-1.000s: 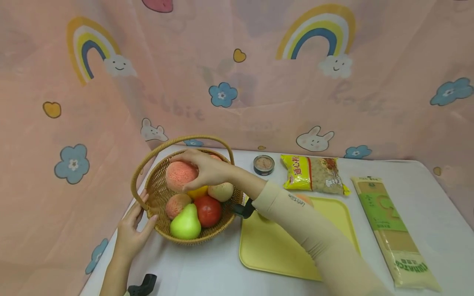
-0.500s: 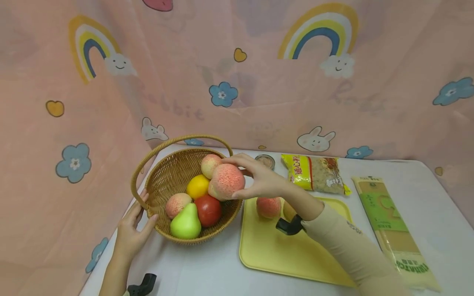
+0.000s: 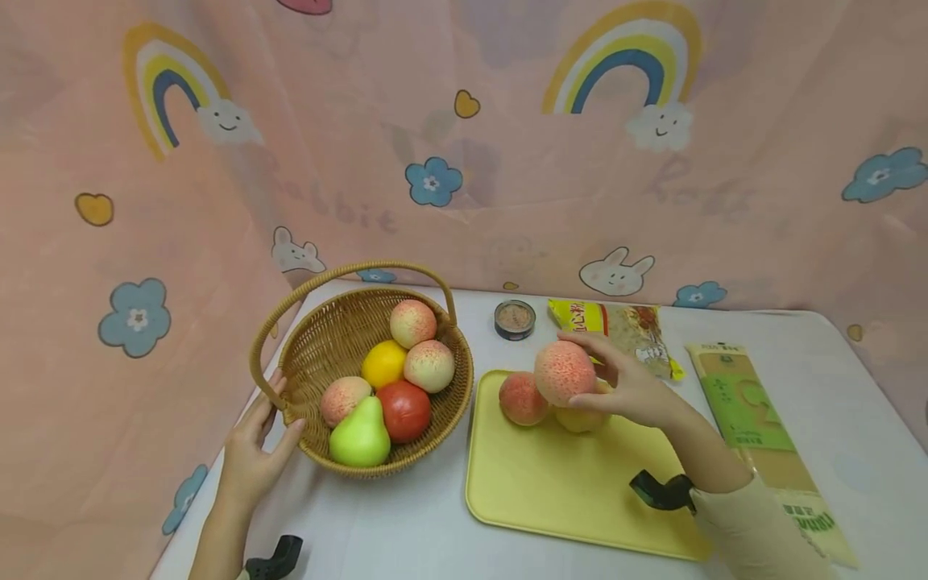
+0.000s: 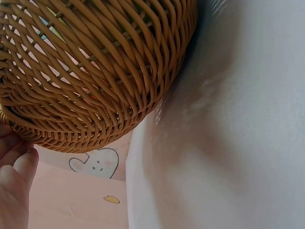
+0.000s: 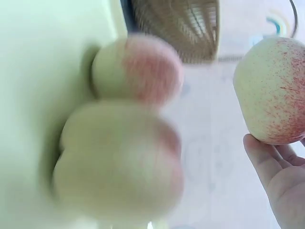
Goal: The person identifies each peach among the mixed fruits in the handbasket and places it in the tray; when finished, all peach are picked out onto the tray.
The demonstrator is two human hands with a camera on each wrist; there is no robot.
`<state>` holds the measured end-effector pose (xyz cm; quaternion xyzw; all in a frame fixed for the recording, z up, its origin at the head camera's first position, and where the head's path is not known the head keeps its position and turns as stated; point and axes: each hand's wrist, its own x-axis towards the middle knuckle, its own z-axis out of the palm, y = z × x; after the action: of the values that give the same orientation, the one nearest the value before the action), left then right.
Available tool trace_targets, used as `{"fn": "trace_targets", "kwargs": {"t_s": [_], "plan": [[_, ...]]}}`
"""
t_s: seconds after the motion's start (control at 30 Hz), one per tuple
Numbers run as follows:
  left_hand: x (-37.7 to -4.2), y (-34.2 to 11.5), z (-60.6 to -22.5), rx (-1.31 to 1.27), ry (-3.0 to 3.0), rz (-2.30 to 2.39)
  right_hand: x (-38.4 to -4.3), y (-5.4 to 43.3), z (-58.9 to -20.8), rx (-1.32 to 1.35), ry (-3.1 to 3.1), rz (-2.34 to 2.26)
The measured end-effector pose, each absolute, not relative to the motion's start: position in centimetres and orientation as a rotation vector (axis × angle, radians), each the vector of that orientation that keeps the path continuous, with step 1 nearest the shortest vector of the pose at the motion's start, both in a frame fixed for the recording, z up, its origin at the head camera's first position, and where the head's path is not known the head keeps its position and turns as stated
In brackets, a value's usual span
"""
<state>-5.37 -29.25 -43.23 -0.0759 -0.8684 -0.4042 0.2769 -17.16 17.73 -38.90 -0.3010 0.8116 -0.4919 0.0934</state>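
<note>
Two bare hands are busy over the white table [image 3: 377,524]. The right hand [image 3: 632,388] holds a blushing peach [image 3: 562,373] between thumb and fingers, raised above the yellow tray [image 3: 551,491]. The left hand [image 3: 254,453] touches the wicker basket [image 3: 315,354] at the foot of its handle, thumb and fingers apart; whether they pinch the rim, I can't tell. On the tray, lower than the held peach, lie a redder peach [image 3: 520,399] and a yellowish fruit [image 3: 580,420], partly hidden. The basket carries a green pear [image 3: 360,437], a red round fruit [image 3: 404,411], a yellow fruit [image 3: 384,364] and three pale peaches [image 3: 429,366]. Behind the tray lies a yellow-ended food bag [image 3: 629,326], with a small round dark-rimmed container [image 3: 515,320] to its left. Farther right is a long green-banded packet [image 3: 748,411], and a pink rainbow-and-rabbit cloth [image 3: 507,234] hangs behind everything.
</note>
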Motion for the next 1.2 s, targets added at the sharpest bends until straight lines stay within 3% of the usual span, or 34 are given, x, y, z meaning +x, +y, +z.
{"fn": "trace_targets", "kwargs": {"t_s": [0.27, 0.5, 1.2], "plan": [[-5.2, -29.3, -43.3, -0.208, -2.309, -1.117, -16.4, 23.4, -40.4, -0.834, 2.450, -1.568], [-5.1, -29.6, -43.3, -0.197, -2.305, -1.120, -16.0, 26.4, -41.7, -0.578, 2.542, -1.372], [-5.4, -29.2, -43.4, -0.219, -2.292, -1.132, -16.2, 29.6, -44.8, -0.477, 2.377, -1.283]]}}
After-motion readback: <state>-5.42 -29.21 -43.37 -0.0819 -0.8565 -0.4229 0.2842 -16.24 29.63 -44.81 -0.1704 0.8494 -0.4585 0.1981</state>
